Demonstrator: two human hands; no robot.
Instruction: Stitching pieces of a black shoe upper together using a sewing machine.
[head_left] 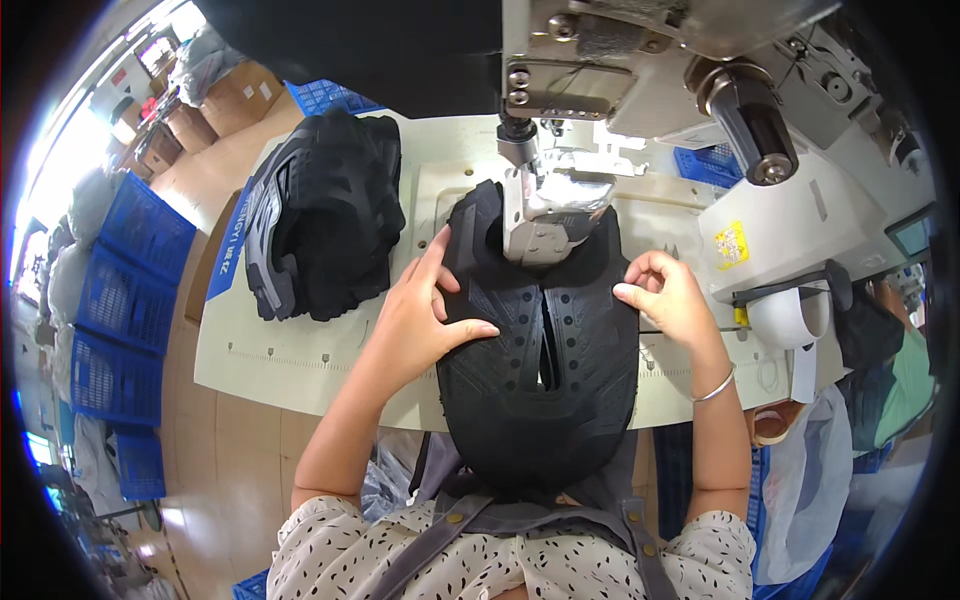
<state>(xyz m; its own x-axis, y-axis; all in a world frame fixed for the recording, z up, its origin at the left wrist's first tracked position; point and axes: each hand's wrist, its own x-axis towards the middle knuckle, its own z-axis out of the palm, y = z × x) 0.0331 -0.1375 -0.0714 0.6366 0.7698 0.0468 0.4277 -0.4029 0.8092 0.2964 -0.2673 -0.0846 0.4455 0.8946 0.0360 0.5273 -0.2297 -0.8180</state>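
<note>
A black shoe upper [590,385], spread flat with eyelet rows beside a central slit, lies under the metal sewing head [550,215]. Its rounded near end hangs past the table's front edge. My left hand [425,315] holds its left side, thumb resting on top and fingers along the edge. On the opposite side, my right hand [668,298] has thumb and forefinger closed at the upper's right edge. The needle is hidden behind the metal foot. A pile of similar black uppers [360,215] sits on the table to the left.
The pale sewing table [290,375] carries a ruler scale along its front. The machine body [770,235] rises at the right, with a dark cylinder [755,125] above. Blue crates [118,375] stack on the left floor. A clear plastic bag [805,485] hangs at the right.
</note>
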